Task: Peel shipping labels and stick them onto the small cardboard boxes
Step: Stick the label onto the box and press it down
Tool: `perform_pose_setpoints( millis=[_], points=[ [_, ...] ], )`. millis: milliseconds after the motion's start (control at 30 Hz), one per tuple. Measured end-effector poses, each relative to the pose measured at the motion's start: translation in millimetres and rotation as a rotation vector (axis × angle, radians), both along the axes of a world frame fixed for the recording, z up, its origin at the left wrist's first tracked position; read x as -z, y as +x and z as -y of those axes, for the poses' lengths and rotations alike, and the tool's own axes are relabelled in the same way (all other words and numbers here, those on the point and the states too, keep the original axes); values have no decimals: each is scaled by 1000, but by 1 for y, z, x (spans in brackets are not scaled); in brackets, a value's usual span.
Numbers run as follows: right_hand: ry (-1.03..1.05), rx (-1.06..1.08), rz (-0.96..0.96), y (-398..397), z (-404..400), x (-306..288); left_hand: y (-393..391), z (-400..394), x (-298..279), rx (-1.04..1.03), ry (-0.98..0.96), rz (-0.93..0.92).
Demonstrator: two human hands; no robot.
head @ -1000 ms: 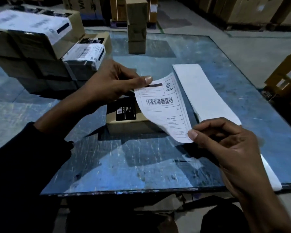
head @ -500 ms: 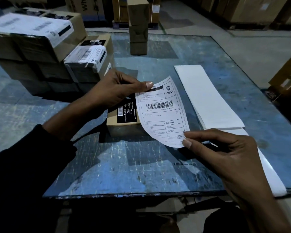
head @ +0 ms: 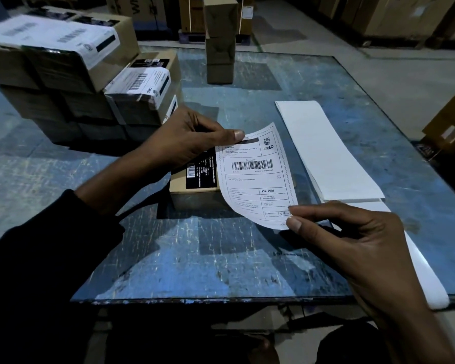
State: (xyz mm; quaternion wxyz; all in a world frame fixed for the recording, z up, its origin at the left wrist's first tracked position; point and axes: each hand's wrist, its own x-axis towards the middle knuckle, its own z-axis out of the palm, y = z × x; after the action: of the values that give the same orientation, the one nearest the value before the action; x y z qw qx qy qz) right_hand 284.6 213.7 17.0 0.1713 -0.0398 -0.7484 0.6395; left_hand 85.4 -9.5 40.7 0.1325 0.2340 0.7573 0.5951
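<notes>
A scratched blue table fronts big background cartons.

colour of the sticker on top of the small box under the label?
Black with white print, on the small cardboard box; head view.

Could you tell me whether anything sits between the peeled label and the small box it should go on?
Nothing visible does. Both hands, left hand and right hand, pinch the label just above the small box, whose top shows only its black printed sticker.
</notes>
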Motion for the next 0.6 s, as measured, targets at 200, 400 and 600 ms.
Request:
perform_pose_setpoints(
  millis=[200, 400, 600],
  points=[
    [-17, -2, -5, 0, -2, 0, -1, 1, 1, 7, 0, 1],
    [-13, -11, -17, 0, -2, 1, -1, -1, 1, 14, -13, -1],
    [0, -25, -4, 0, -2, 1, 0, -2, 2, 14, -3, -3]
  ],
)
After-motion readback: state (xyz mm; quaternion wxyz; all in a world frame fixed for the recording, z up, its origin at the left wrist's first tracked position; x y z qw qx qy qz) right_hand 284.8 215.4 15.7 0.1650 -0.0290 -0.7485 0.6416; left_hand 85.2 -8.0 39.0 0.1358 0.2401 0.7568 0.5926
